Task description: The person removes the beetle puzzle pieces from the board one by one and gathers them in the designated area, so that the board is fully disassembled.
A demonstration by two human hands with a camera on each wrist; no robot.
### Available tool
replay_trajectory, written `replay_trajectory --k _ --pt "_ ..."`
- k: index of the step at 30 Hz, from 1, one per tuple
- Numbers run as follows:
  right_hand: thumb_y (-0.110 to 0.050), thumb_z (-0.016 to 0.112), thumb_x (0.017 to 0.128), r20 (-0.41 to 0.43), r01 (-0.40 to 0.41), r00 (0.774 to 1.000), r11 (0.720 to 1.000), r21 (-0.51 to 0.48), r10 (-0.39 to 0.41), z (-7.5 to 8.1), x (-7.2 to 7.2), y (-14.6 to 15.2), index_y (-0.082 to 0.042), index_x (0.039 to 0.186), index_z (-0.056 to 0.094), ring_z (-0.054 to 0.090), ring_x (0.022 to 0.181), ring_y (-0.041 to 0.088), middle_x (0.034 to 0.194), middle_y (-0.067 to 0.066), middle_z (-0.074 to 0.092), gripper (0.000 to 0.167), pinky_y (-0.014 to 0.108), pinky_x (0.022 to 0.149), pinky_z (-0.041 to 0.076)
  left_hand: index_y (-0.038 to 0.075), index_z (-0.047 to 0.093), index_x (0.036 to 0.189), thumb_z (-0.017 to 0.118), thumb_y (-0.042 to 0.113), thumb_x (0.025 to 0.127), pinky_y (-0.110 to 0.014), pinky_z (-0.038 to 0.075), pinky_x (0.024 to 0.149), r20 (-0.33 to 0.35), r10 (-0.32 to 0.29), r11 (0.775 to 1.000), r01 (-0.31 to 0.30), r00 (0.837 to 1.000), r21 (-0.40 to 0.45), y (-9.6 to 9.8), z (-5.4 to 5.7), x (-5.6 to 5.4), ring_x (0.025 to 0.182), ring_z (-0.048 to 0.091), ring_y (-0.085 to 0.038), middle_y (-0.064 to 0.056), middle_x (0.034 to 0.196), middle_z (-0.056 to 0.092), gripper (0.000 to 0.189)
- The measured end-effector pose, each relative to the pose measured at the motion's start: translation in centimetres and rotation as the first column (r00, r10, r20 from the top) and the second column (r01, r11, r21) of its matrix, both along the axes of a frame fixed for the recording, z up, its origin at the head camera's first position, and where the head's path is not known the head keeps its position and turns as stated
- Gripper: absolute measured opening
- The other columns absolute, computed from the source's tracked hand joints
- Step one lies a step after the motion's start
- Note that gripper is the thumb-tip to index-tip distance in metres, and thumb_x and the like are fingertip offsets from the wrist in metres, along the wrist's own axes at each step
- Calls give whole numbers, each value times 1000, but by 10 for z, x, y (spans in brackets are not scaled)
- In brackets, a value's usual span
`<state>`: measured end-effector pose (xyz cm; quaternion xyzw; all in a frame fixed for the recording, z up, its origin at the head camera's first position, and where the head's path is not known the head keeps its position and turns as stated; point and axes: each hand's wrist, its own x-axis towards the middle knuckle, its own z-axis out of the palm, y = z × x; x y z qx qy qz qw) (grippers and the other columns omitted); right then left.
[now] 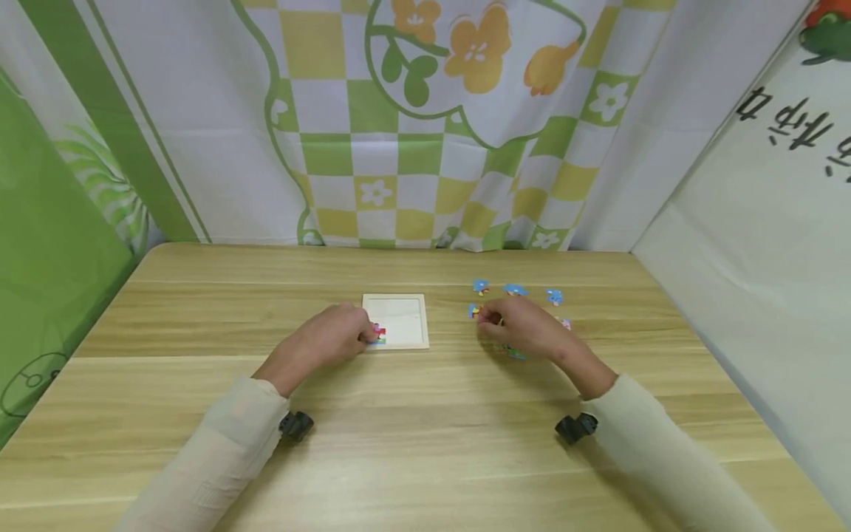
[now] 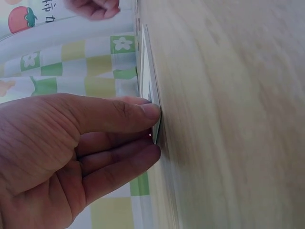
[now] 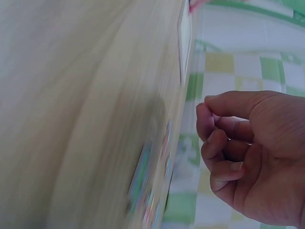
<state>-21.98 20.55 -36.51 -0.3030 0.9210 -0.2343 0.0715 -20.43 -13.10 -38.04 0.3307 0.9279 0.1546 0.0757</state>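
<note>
A square, pale wooden puzzle tray (image 1: 404,321) lies left of the table's middle. Colourful jigsaw pieces (image 1: 380,334) sit in its near left corner. My left hand (image 1: 335,332) grips the tray at that corner; in the left wrist view the thumb (image 2: 151,111) lies on its near edge, the other fingers at its side. My right hand (image 1: 525,325) hovers above the loose pieces, its fingers curled and thumb tip against the index finger. Nothing shows between those fingertips in the right wrist view. In the head view they come right up to a blue, red and yellow piece (image 1: 473,311).
Several more jigsaw pieces (image 1: 515,290) lie spread around the right hand, some partly covered by it. The wooden table (image 1: 425,443) meets a checked curtain (image 1: 425,162) at the back and a white sheet (image 1: 751,244) on the right.
</note>
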Motion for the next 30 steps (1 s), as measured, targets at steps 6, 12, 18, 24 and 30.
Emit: replay_trajectory --k 6,12,18,24,30 --pt "-11 65 99 -57 -67 996 997 30 69 -3 -8 -52 -7 96 74 63 79 10 86 -4 69 11 32 74 53 9 80 81 76 -1 88 -23 40 60 -37 -5 1000 5 999 -4 -4 -3 -1 68 46 -11 -9 106 76 13" --pt "-11 65 97 -83 -148 985 987 56 153 -10 -13 -95 -9 100 72 62 76 10 85 -3 70 8 30 73 51 11 75 72 76 -2 87 -22 41 59 -96 -48 998 51 994 30 -7 -6 -1 67 47 -8 -8 110 76 20" --pt "-11 66 97 -68 -191 978 980 56 195 -21 -19 -118 -6 113 69 64 80 12 92 1 72 17 30 77 51 13 75 71 75 -3 85 -24 46 63 -127 -74 996 79 989 32 -10 -7 -1 68 51 -6 2 99 76 21" --pt "-12 69 96 1 -213 977 977 24 213 -25 -23 -125 -3 117 67 64 84 13 93 1 70 23 30 81 51 8 82 91 76 1 87 -32 56 74 -100 -25 998 31 995 62 -14 -9 0 76 62 -8 1 95 76 9" --pt "-13 70 97 41 -236 971 972 6 235 -25 -23 -127 -3 118 67 63 84 12 94 0 68 24 28 79 51 11 73 80 80 10 88 -28 42 61 -57 28 998 -25 998 50 -17 -7 2 64 45 -8 7 74 59 11"
